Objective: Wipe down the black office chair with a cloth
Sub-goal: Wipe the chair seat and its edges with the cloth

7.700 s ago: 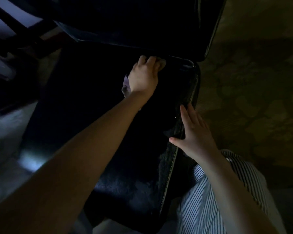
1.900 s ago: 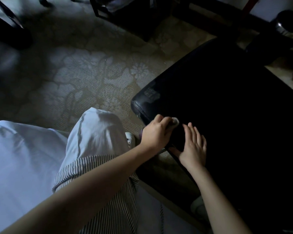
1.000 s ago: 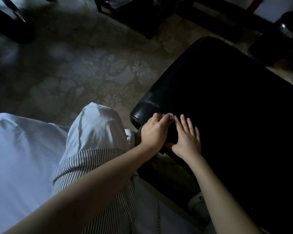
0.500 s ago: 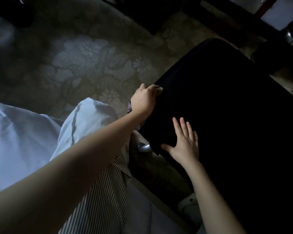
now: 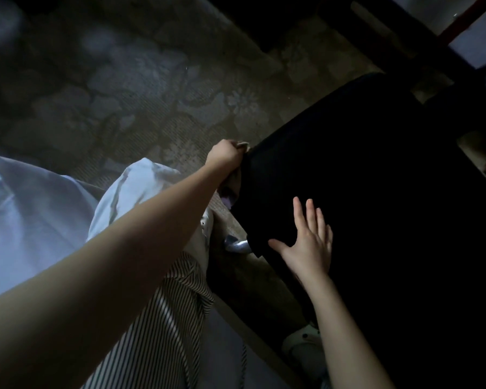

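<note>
A dim floral carpet (image 5: 141, 88) lies under the black chair (image 5: 376, 220), which fills the right side. The left hand (image 5: 226, 155) curls round a cloth (image 5: 233, 182) at the chair's left edge. The right hand (image 5: 309, 242) lies flat on the chair, fingers spread. A silver metal part (image 5: 237, 245) shows just beside its thumb. Dark furniture (image 5: 404, 37) stands behind.

The black office chair (image 5: 376, 192) fills the frame from centre out to 3 and 5 o'clock, too dark for detail. At its edge just left of centre, the left hand (image 5: 225, 154) curls round a cloth (image 5: 233, 189) (a pale fold hangs below the wrist) held against the chair's side. The right hand (image 5: 310, 245) lies flat on the chair, fingers straight, pointing to 12 o'clock. Flower-patterned carpet (image 5: 152, 88) spans 10 to 12 o'clock, and a striped garment (image 5: 163, 318) sits at 7.
</note>
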Demonstrator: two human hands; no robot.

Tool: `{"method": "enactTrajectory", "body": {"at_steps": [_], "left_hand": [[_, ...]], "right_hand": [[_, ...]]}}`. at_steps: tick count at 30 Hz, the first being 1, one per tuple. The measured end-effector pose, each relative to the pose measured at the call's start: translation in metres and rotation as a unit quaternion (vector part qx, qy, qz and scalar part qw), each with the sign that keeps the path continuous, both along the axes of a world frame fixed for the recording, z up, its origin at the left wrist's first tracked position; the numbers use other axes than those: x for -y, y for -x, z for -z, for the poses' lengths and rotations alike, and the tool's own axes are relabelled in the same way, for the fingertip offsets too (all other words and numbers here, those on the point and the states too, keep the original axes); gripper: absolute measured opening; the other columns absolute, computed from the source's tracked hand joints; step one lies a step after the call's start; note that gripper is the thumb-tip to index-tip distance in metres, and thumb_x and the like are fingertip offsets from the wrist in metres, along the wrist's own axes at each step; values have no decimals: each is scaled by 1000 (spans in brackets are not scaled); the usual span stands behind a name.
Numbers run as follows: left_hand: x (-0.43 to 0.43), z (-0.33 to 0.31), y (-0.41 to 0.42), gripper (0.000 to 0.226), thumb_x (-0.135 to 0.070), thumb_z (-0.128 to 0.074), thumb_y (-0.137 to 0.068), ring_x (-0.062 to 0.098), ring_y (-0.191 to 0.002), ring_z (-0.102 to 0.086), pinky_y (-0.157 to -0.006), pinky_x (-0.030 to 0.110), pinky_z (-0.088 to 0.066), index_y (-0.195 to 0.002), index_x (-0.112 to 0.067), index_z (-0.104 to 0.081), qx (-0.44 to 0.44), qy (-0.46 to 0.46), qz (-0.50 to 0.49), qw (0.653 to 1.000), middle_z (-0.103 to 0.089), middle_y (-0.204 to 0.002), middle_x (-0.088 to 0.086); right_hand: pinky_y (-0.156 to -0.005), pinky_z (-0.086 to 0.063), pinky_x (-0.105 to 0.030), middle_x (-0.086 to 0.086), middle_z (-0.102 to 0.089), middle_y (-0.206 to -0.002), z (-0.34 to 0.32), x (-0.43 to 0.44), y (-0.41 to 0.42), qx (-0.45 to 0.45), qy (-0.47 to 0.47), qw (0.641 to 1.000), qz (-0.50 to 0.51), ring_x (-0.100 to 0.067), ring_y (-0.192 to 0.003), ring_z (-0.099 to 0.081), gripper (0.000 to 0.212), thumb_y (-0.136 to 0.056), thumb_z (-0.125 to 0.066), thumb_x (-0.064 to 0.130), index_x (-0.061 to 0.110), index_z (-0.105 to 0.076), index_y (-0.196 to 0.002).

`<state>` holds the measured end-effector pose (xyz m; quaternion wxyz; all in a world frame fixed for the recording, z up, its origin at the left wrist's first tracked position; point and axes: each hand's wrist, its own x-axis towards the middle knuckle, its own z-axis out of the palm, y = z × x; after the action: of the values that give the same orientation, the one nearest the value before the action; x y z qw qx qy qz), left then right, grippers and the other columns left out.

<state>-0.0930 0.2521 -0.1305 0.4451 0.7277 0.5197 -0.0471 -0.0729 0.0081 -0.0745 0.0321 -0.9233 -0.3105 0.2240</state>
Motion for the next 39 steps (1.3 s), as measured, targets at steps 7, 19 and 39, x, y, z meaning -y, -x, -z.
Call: {"method": "enactTrajectory", "body": {"at_steps": [7,19,39], "left_hand": [[56,-34,25,29,-33,-43,-97,34,-96,-57,-74,32,-41,-122,-28,-57,38,-158,14,987,-49,-113,10],[113,-37,46,31,-31,-47,-92,27,-93,-58,-71,35,-50,-113,-14,-62,252,-215,20,943,-56,-104,9],[52,-2,29,47,12,-36,-77,21,-112,-47,-103,41,-41,-104,-20,-57,300,116,-375,869,-42,-118,3]], "right_hand": [[-115,0,-36,9,2,-159,0,-3,7,40,1,999,17,-12,-145,5,95,-80,-65,49,38,1,-148],[-116,-2,-36,8,4,-159,-2,-15,0,19,6,999,29,-13,-145,4,94,-81,-65,48,36,-2,-149],[-115,1,-41,5,4,-159,6,-36,-13,5,-25,998,65,-16,-145,7,97,-80,-67,47,34,0,-149]]}}
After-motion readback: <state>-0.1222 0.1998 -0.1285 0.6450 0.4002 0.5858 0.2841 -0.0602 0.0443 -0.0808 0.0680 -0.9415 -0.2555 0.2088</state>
